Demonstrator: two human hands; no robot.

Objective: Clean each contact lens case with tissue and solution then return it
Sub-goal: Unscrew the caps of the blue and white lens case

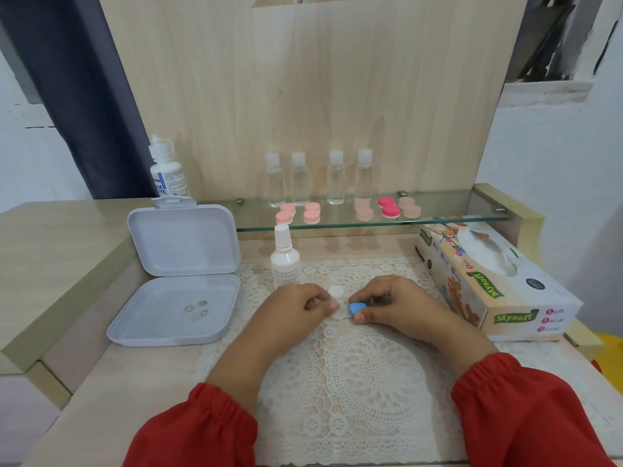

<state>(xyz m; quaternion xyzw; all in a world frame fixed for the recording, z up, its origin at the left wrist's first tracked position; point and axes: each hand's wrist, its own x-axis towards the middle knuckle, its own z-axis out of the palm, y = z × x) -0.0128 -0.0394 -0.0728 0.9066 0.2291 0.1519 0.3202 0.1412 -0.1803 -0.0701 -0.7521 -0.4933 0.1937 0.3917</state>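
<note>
Red sleeves (202, 429) reach over a lace doily (357, 382), where both hands meet at a white contact lens case (338, 311) lying on it. The left hand (296, 306) pinches the case's left side; the right hand (401, 306) pinches its blue cap (356, 309). A white cap (335, 292) sits just behind. An open white box (175, 298) holding small lenses (197, 310) lies left, a tissue box (499, 284) right, a solution bottle (285, 257) behind the hands. Farther back, a glass shelf (438, 219) carries pink cases (389, 207) and clear bottles (335, 178).
</note>
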